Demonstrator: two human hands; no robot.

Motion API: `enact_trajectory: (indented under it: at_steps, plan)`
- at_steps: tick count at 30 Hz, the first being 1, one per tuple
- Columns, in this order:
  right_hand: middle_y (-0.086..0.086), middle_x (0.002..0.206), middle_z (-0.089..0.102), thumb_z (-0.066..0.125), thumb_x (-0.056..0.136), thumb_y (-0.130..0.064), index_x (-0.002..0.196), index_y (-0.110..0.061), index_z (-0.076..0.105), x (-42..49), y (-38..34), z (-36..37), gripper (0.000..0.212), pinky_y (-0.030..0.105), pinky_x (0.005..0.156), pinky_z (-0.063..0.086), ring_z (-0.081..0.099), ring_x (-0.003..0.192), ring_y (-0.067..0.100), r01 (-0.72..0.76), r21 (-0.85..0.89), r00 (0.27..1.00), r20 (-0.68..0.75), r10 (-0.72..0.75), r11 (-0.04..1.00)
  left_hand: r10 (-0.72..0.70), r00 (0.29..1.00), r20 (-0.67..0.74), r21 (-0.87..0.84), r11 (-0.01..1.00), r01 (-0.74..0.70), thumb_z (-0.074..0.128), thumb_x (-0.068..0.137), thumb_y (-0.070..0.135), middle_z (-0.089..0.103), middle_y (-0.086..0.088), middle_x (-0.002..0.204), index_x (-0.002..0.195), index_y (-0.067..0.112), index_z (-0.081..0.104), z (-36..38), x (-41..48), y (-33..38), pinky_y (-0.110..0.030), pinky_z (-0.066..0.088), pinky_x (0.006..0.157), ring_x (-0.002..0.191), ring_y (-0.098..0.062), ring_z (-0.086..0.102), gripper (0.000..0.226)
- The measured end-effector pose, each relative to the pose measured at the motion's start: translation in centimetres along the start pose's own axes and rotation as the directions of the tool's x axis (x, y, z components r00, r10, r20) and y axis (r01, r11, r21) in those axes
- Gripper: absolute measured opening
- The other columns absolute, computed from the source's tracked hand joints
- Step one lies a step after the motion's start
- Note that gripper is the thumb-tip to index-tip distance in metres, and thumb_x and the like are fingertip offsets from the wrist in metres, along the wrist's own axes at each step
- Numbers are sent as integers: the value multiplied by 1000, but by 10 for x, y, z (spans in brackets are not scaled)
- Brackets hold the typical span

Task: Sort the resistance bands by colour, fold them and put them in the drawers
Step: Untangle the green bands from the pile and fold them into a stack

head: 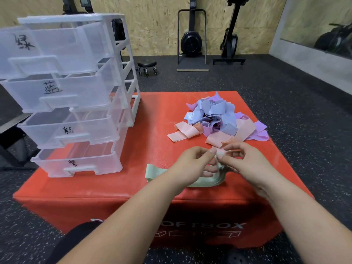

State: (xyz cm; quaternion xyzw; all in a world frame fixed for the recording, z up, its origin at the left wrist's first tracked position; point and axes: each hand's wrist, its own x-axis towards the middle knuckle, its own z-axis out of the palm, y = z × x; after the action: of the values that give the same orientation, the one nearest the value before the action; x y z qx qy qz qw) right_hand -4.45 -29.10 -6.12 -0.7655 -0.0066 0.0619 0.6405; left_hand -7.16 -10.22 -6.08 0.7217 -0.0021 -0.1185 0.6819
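Currently: green band (204,181), lower centre, is pinched by left hand (192,162) and right hand (245,161); folding under way; top drawer (57,48), upper left, judged next.

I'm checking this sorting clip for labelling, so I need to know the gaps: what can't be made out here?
Head view only:
- Green band: its middle is covered by the left hand and right hand, so the fold state is unclear.
- Pile: bands overlap, so no count per colour.
- Top drawer: its left end is cut off by the frame edge.
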Motion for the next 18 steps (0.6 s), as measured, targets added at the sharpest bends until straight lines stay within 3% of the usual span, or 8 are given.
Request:
enact_trajectory:
  at_steps: [3,7,10,13,15,17,18]
  plan:
    - [13,106,71,72,97,-24,115,-13,63,-4,-1,7,23,33,79,60,71,89,17,41,61,999,3,-41,997,-30,993,-114,-94,995,20,73,97,50,58,-2,99,111,9,67,4,2,1,-42,66,86,70,-3,67,44]
    - [5,95,74,49,109,-16,113,-6,58,-12,-4,11,14,28,80,61,74,86,9,54,130,998,31,-59,990,-26,976,-215,0,1000,27,91,81,42,66,-12,115,120,17,63,5,6,-7,-39,67,78,85,-15,74,55]
    - [9,97,72,43,111,-13,110,-4,56,-16,-5,12,16,29,80,61,75,88,13,70,144,996,52,-78,987,2,963,-271,69,997,17,95,77,30,66,-12,115,119,19,60,6,11,-14,-40,68,76,82,-15,74,55]
    - [5,97,70,46,111,-20,112,-8,56,-14,-4,11,16,33,81,59,75,98,20,141,105,989,17,-144,984,8,954,-300,94,995,21,88,77,16,64,-12,114,116,21,62,1,14,-16,-44,67,77,64,-7,72,47]
    - [-10,107,69,60,103,-42,123,-18,58,-8,3,7,31,31,89,54,68,110,6,240,-42,970,59,-238,970,16,952,-304,107,994,18,82,78,10,63,-11,113,117,20,63,-3,13,-13,-43,67,76,59,-5,69,44]
    - [-23,129,61,80,82,-58,145,-34,46,-3,15,7,76,27,103,46,56,128,-4,295,-187,940,232,-250,937,38,957,-288,119,993,-4,81,78,9,64,-12,113,118,19,63,-8,11,-9,-35,66,70,59,-5,68,45]
    - [-23,138,57,88,72,-56,153,-39,36,0,22,11,98,28,109,44,53,134,-1,284,-216,927,311,-210,934,43,959,-279,121,993,-9,81,79,9,64,-13,113,119,19,63,-10,10,-7,-33,65,69,59,-6,69,45]
